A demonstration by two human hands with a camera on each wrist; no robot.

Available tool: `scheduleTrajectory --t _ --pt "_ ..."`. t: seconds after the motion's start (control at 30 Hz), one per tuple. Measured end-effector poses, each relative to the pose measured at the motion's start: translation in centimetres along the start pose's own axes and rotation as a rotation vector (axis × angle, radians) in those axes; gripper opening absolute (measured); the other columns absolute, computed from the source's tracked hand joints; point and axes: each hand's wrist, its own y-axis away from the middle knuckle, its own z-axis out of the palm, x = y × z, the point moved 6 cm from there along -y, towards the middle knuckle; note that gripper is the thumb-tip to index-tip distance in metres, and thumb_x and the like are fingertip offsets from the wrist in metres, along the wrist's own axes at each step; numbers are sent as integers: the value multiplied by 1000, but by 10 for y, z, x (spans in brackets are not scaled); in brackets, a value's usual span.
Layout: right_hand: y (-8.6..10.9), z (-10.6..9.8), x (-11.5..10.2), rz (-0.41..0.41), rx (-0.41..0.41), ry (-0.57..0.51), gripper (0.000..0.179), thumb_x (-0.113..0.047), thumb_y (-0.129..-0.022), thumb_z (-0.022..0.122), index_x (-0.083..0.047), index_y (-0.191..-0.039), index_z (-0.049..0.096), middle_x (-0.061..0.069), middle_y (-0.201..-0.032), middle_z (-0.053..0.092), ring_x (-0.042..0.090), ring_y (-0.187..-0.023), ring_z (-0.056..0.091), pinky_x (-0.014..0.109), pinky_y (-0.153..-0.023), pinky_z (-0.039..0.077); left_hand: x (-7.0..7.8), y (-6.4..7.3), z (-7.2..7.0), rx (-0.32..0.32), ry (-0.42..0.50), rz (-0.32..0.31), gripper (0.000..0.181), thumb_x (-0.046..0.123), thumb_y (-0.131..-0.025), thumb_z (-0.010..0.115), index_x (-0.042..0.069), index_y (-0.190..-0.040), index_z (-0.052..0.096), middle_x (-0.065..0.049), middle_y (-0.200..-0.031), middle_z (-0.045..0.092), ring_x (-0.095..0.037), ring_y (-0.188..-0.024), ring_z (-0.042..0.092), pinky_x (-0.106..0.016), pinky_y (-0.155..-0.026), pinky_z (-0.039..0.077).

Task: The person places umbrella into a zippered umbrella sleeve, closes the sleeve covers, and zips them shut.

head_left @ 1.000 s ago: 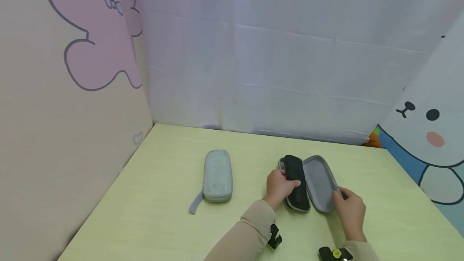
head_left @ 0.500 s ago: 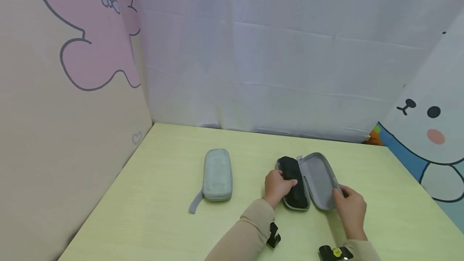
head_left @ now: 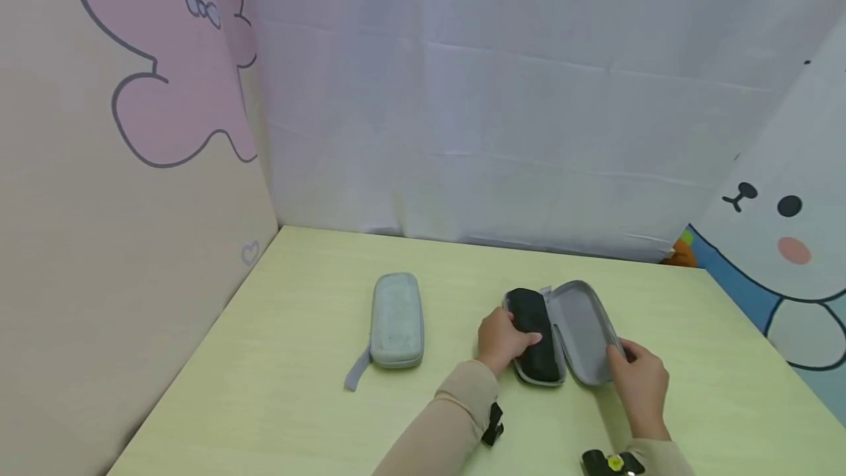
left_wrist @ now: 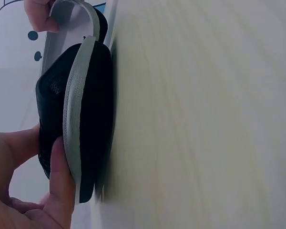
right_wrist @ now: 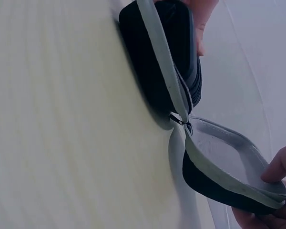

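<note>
Clamping fingers (left_wrist: 61, 179) on the black pouch (head_left: 540, 355) inside the open case (left_wrist: 98, 109), the left hand (head_left: 501, 340) is partly hiding both; the right hand (head_left: 640, 386) is pinching the case's lid (head_left: 583, 329).

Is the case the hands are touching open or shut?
Open. Its lid is swung out sideways with its gray inside showing, the right hand holds the lid's edge, and a black item sits in the other half.
</note>
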Motion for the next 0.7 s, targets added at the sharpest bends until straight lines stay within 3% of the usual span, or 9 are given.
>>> scheduleTrajectory --t 0.17,0.3,0.4,0.5,0.6,0.7 --pt "0 0 1 10 -13 -20 30 -12 -86 55 11 -104 64 28 -91 63 29 -73 59 19 -49 41 -4 1 0 14 6 20 44 27 -64 86 6 -90 57 -5 -82 59 -24 -81 58 -30 -71 47" --pt "-2 5 5 76 -135 -103 42 -24 -92 51 9 -118 57 28 -111 58 33 -93 56 17 -60 43 -9 2 -1 6 63 7 44 26 -65 86 7 -93 57 -2 -80 57 -21 -76 56 -29 -68 46" --pt "-2 10 8 161 -297 -250 57 -39 -98 38 6 -132 45 22 -129 48 28 -113 46 22 -80 43 -12 0 -4 -13 119 -19 46 29 -69 83 4 -98 58 -3 -82 57 -20 -74 55 -31 -67 46" --pt "-2 13 11 245 -431 -505 64 -48 -99 28 1 -138 37 2 -122 52 11 -111 47 21 -89 39 -14 -3 -9 -36 157 -62 48 36 -77 75 1 -106 58 -8 -89 59 -22 -80 56 -33 -71 46" --pt "-2 15 13 292 -508 -729 47 -46 -100 26 -15 -121 52 -19 -101 55 -5 -94 51 13 -82 41 -17 -5 -12 -81 206 -127 50 41 -86 63 0 -113 58 -8 -90 59 -24 -76 59 -33 -72 46" --pt "-2 17 13 304 -532 -826 37 -39 -101 27 -30 -91 61 -24 -90 57 -7 -87 53 13 -77 43 -20 -5 -10 -159 297 -192 48 43 -92 53 0 -111 59 -6 -78 56 -22 -65 57 -33 -67 50"
